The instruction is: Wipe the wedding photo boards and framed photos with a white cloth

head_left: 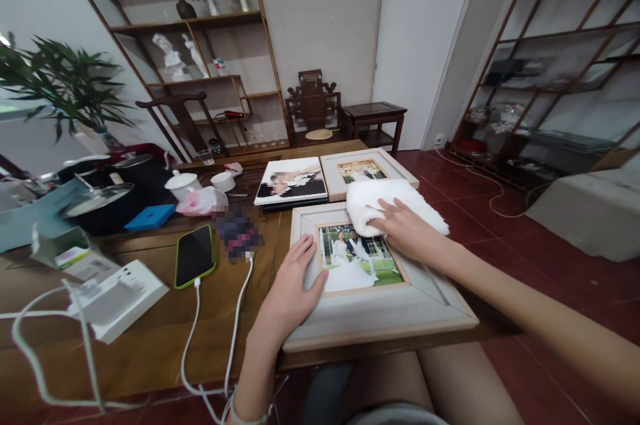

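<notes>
**While the left hand lies on the frame, the right rests on a white cloth**

Where writing might be looked for, none can be read: the print on the white power adapter box [120,295] at the left is too small to make out, and a patch on the table beside the phone is blurred.

The pale wooden picture frame [380,318] lies flat at the near edge of the dark wooden table [150,338], in front of the person's lap. It holds a wedding photograph [357,258]. The left hand [293,291] lies flat on the frame's left border, fingers stretched out and slightly spread, gripping nothing. The right hand [407,228] rests on a white cloth [390,205] bunched over the frame's upper right corner; its fingers are extended over the cloth and not curled round it.

Just behind lie a second framed photograph [367,171] and a frameless photo print [293,181], side by side. To the left a phone in a green case [194,255] lies face up, plugged into a white cable [235,318] that trails off the table's near edge. Farther back stand a white teapot [183,183], a white cup [223,180], a pink plastic bag [200,201] and a blue box [150,217].
</notes>
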Demonstrator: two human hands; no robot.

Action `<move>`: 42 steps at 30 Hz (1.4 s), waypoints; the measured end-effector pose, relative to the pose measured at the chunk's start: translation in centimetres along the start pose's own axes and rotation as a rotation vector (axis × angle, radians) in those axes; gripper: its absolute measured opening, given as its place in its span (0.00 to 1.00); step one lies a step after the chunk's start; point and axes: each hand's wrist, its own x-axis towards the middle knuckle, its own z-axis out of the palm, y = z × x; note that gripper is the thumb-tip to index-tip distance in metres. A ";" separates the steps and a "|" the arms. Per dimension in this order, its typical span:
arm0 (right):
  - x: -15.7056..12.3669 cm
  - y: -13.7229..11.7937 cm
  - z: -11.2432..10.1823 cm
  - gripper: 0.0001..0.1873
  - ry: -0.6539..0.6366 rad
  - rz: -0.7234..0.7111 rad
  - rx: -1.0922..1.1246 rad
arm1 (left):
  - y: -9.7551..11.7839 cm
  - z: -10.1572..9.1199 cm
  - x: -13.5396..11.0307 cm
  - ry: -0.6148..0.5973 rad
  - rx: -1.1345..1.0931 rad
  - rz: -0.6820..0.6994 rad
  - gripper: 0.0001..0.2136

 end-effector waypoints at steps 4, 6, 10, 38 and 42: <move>-2.3 -1.7 -1.6 0.25 -0.068 -0.088 0.059 | 0.0 0.0 0.2 0.008 -0.017 0.006 0.26; -4.1 -2.6 -2.3 0.25 -0.099 -0.122 0.104 | -0.1 0.0 0.2 0.019 -0.022 0.012 0.26; -7.7 -5.0 -1.9 0.19 -0.122 -0.164 0.164 | -0.2 0.3 0.1 0.054 -0.026 0.034 0.25; -3.4 -1.7 -2.2 0.26 -0.092 -0.111 0.122 | -0.1 0.3 0.3 0.020 -0.022 0.007 0.22; -6.9 -4.6 -2.4 0.23 -0.091 -0.130 0.191 | -0.2 0.5 0.1 0.030 -0.025 0.015 0.22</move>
